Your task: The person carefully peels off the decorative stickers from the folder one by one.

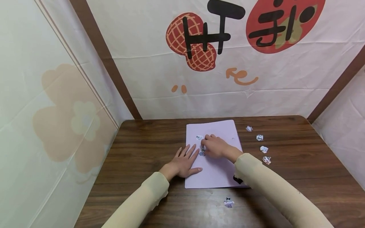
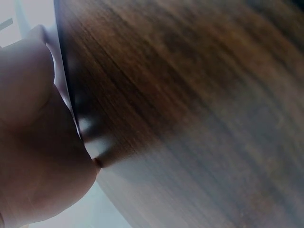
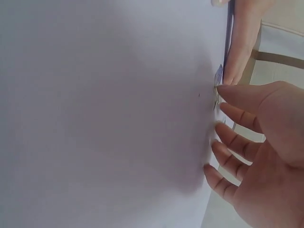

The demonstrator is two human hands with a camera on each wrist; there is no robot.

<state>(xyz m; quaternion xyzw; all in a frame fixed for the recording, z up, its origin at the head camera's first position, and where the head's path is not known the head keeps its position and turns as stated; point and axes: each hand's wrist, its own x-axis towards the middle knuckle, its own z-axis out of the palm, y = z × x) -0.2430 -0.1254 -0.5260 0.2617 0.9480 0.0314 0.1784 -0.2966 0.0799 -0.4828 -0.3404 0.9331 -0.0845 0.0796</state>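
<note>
A lilac sheet [image 1: 215, 174] lies on the wooden table, with one shiny character sticker [image 1: 199, 137] on its upper left part. Just below that, my right hand [image 1: 215, 147] bends over a second sticker [image 1: 202, 153]. In the right wrist view, the thumb and index finger pinch this sticker [image 3: 218, 76] at the surface of the sheet, the other fingertips lightly curled against it. My left hand [image 1: 185, 163] rests flat on the sheet's left edge, fingers spread, its fingertips near the sticker. The left wrist view shows mostly the side of that hand [image 2: 42, 142] and bare wood.
To the right of the sheet, several stickers [image 1: 264, 149] lie in a column on the table [image 1: 299, 177]. One more sticker [image 1: 228, 202] lies near the front, below the sheet. A small black object [image 1: 237, 180] shows under the right sleeve. A printed curtain [image 1: 159, 104] hangs behind the table.
</note>
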